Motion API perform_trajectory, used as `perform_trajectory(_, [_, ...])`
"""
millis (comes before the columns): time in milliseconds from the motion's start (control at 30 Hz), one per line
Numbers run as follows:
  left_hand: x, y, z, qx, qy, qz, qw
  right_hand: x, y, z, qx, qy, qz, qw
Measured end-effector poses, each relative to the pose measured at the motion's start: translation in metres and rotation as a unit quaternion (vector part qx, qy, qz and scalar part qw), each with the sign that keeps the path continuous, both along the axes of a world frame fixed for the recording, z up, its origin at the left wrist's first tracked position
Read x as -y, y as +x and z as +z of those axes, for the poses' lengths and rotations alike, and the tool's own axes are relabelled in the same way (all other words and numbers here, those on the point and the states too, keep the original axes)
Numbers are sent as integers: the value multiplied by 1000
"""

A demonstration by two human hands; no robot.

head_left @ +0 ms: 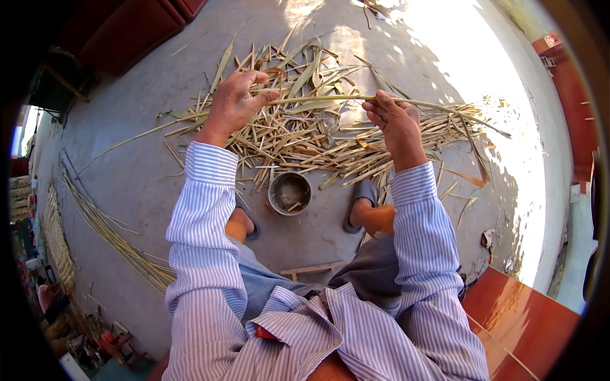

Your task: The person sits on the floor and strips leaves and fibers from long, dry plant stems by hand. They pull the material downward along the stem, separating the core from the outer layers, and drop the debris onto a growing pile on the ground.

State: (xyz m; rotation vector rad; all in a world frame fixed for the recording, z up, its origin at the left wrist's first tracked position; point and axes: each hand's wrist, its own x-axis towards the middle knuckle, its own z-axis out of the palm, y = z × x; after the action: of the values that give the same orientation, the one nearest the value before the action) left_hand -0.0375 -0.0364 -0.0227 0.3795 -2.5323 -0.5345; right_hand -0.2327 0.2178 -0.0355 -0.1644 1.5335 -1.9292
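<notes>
A long, thin reed stalk [324, 98] runs level across the space above the pile of cut stems. My right hand [399, 124] grips it between thumb and fingertips. My left hand [236, 105] is over the stalk further left, with thumb and forefinger spread apart. The stalk passes at the tip of that thumb and behind the hand, where the other fingers are hidden. Its left end droops toward the floor, and its right end reaches over the heap. Below lie many pale cut stems and dry leaves [298, 143], in a loose heap.
A round metal bowl [290, 193] stands between my feet, with a bit of stem inside. Uncut stalks [127, 247] lie in a bundle on the floor at left. A red sofa [136, 35] is at far left, and a reddish-brown panel [521, 317] at lower right.
</notes>
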Motion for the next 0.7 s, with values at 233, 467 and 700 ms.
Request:
perform_trajectory(233, [-14, -5, -15, 69, 187, -71, 977, 3, 0, 1, -2, 5, 2, 1000])
perform_trajectory(467, [-16, -8, -24, 37, 132, -92, 986, 3, 0, 0, 0, 3, 12, 1000])
perform_trajectory(700, [-9, -3, -32, -3, 362, -1, 932, 8, 4, 4, 10, -6, 10, 1000])
